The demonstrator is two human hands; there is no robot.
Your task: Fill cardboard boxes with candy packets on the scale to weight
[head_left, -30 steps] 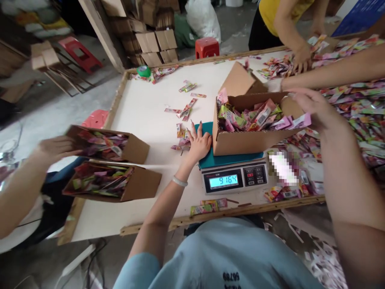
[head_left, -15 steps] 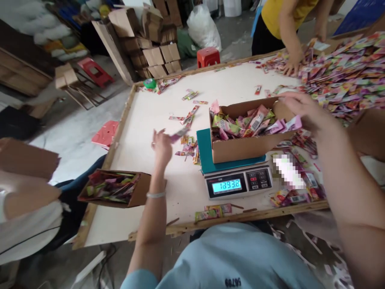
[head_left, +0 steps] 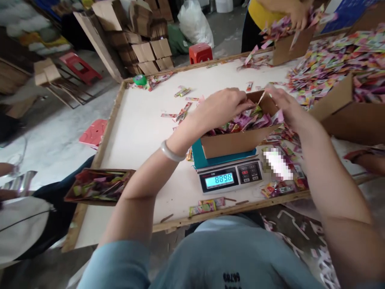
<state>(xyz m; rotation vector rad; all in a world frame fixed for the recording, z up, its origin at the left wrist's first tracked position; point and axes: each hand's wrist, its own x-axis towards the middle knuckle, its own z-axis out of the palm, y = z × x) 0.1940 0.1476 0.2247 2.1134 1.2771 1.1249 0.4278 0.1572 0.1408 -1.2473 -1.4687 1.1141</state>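
A cardboard box [head_left: 237, 142] filled with small colourful packets [head_left: 243, 120] stands on the teal pan [head_left: 197, 156] of a digital scale [head_left: 230, 176] with a lit display. Reaching across the box from the left, my left hand [head_left: 227, 102] has its thumb and fingers pinched together on a pinkish packet among the others. At the far right end of the box is my right hand [head_left: 281, 104]. Its fingers are blurred beside a thin pale strip, and their grip is unclear.
Another packet-filled box [head_left: 120, 200] sits at the table's left edge. Loose packets [head_left: 182, 112] lie left of the scale, with a large heap [head_left: 327, 60] at right. Across the table, a co-worker's hand [head_left: 297, 16] is over a filled box [head_left: 290, 48]. An open carton [head_left: 355, 120] stands at right.
My left hand has moved right, from above the table with a packet to over the box. The scale's reading has changed. The co-worker now handles a filled box.
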